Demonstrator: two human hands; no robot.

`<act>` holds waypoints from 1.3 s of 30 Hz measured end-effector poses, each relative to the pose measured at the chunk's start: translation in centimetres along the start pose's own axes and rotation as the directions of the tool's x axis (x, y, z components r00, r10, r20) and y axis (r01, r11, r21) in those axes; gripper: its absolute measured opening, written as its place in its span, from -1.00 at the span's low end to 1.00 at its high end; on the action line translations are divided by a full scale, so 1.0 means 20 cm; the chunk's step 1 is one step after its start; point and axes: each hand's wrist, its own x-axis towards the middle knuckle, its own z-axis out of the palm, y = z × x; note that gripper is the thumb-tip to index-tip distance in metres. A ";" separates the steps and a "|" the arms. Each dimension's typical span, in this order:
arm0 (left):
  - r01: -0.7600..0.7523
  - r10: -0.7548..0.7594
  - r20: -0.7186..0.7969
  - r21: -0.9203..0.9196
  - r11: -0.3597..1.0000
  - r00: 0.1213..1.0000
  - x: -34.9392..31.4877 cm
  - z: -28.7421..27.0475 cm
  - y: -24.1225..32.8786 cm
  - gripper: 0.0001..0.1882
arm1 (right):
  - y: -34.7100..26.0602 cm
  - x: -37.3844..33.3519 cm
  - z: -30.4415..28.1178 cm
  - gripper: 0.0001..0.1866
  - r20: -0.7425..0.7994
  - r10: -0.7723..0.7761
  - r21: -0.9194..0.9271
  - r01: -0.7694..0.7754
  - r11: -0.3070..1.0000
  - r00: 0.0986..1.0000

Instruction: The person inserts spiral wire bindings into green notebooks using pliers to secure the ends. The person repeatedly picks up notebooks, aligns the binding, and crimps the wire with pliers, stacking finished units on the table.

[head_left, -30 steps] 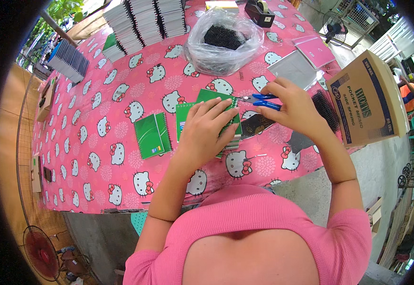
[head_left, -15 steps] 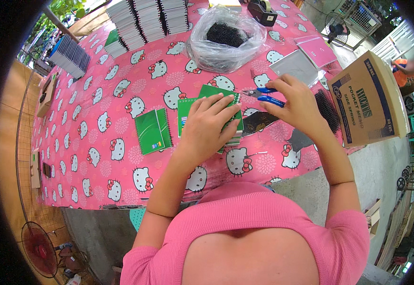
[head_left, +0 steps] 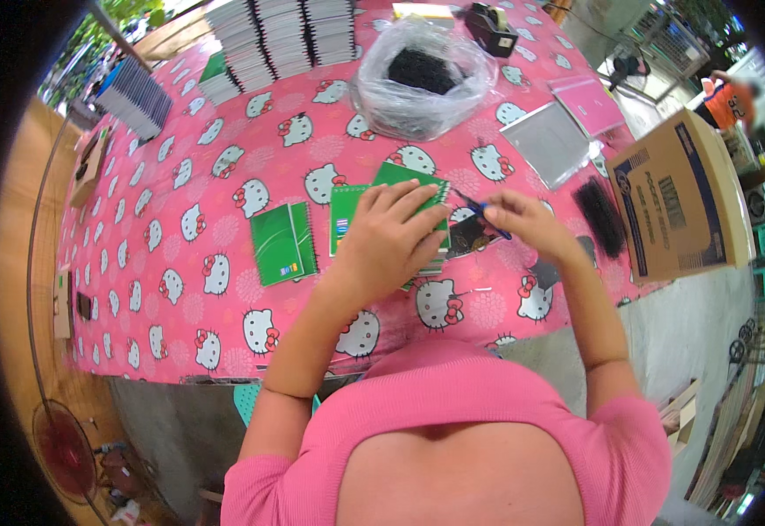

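Observation:
My left hand lies flat across a small stack of green spiral notebooks, fingers extended over the covers. Another green notebook in this pile sits at an angle, its wire binding toward the right. Gripped in my right hand is a pair of blue-handled pliers. Their dark jaws point up and left at the upper right corner of the pile; whether they touch the wire is too small to tell. A single green spiral notebook rests to the left of my left hand.
Behind the pile stands a clear plastic bag of black wire pieces. Tall notebook stacks and a tape dispenser are at the back. To the right are a bundle of black binding wires and a cardboard box. A person in orange is beyond.
My right hand has moved down and slightly left with the pliers, whose handles are now closer together. My left hand stays on the notebooks.

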 end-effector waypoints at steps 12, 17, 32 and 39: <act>0.030 -0.035 0.131 0.046 0.999 0.991 -0.20 -0.24 0.09 -0.53 | 0.32 0.43 -0.07 -0.51 -0.258 -0.557 -0.634 0.297 0.714 0.789; 0.397 -0.507 -0.318 -0.352 0.848 0.801 -0.23 -0.47 -0.04 -0.70 | 0.47 0.83 -0.16 -0.66 -0.336 -0.530 -0.857 -0.020 0.515 0.779; 0.284 -0.256 -0.141 0.238 0.929 0.956 -0.45 -0.13 -0.89 -0.65 | -0.37 0.64 -0.45 -0.48 -0.492 -0.573 -0.445 0.376 0.813 0.656; 0.318 -0.234 0.265 -0.347 0.882 0.936 0.14 -0.19 -0.33 -0.74 | 0.61 0.00 -0.56 -0.64 -0.779 -0.125 -0.588 -0.646 0.487 0.615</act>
